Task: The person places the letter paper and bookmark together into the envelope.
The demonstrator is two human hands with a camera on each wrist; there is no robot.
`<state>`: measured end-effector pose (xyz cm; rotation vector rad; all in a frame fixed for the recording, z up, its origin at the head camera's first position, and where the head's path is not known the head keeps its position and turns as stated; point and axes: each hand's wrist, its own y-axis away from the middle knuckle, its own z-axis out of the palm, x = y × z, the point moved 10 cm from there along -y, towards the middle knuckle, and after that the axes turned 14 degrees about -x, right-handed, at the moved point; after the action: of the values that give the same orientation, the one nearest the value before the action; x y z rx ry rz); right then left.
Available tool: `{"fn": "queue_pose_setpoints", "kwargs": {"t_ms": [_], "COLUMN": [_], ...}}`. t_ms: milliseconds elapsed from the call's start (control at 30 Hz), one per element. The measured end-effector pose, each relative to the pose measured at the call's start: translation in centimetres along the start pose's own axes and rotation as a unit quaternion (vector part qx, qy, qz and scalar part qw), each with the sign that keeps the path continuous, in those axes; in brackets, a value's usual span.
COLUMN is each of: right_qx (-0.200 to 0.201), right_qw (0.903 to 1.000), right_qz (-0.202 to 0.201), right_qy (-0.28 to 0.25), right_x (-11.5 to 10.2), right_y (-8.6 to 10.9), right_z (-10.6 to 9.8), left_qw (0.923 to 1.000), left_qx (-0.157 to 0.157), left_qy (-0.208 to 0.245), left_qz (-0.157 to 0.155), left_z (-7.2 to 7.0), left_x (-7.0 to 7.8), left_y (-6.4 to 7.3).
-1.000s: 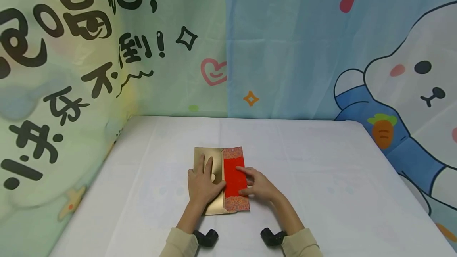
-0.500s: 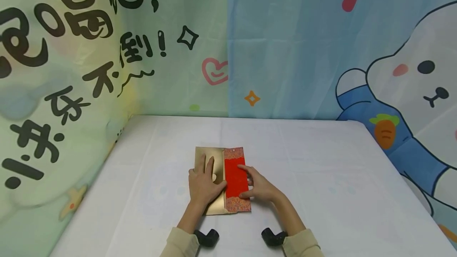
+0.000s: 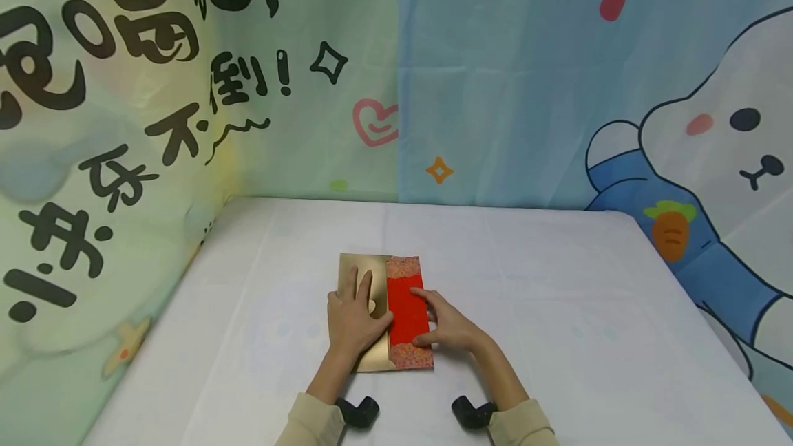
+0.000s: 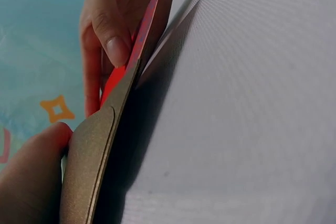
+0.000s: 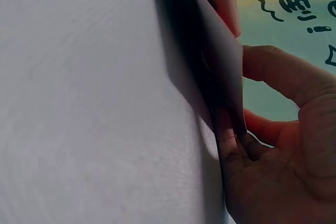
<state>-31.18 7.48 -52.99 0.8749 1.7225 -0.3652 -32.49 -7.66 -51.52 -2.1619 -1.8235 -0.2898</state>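
Note:
A gold envelope (image 3: 376,263) with a small pale round piece on it lies on the white table. My left hand (image 3: 353,322) rests on it, fingers spread and fairly straight, thumb near the right edge. Alongside the gold envelope's right edge is a flat red envelope (image 3: 405,308) with patterned bands at both ends. My right hand (image 3: 455,322) pinches its right side, some fingers underneath as the right wrist view shows. In the left wrist view the gold paper (image 4: 86,150) tilts up off the table, meeting the red envelope. Part of the pale round piece is hidden by my left hand.
A white cloth covers the table (image 3: 526,281). A printed fabric backdrop (image 3: 495,74) rises behind the table's far edge and along the left. Black wrist devices (image 3: 358,413) sit at both sleeves.
The red envelope has shifted slightly left toward the gold envelope, with my right hand moving along with it. My left hand stays in place on the gold envelope.

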Motion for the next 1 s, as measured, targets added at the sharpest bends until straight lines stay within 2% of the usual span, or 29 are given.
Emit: {"fn": "queue_pose_setpoints", "kwargs": {"t_ms": [133, 400, 633, 833, 1000], "right_qx": [0.01, 0.024, 0.044, 0.045, 0.041], "right_qw": [0.9985, 0.9887, 0.9832, 0.9788, 0.98], "right_qz": [0.007, 0.004, 0.009, 0.008, 0.005], "right_qy": [0.053, 0.148, 0.177, 0.199, 0.194], "right_x": [-0.5, -1.1, -1.5, -1.6, -1.9], "right_y": [-0.3, -0.6, -0.7, -1.2, -1.3], "right_z": [-0.1, 0.4, 0.2, 0.4, 0.3], "left_qw": [1.0, 0.9998, 0.9999, 0.9998, 0.9999], "left_qx": [-0.003, -0.013, 0.007, -0.001, 0.003], "left_qy": [-0.002, -0.004, -0.014, -0.019, -0.012], "left_qz": [-0.003, -0.012, 0.006, 0.001, 0.0], "left_z": [-0.1, 0.1, -0.2, 0.0, 0.0], "left_x": [0.0, -0.1, 0.3, 0.1, 0.1], "left_y": [-0.2, -0.1, -0.2, -0.3, -0.4]}}
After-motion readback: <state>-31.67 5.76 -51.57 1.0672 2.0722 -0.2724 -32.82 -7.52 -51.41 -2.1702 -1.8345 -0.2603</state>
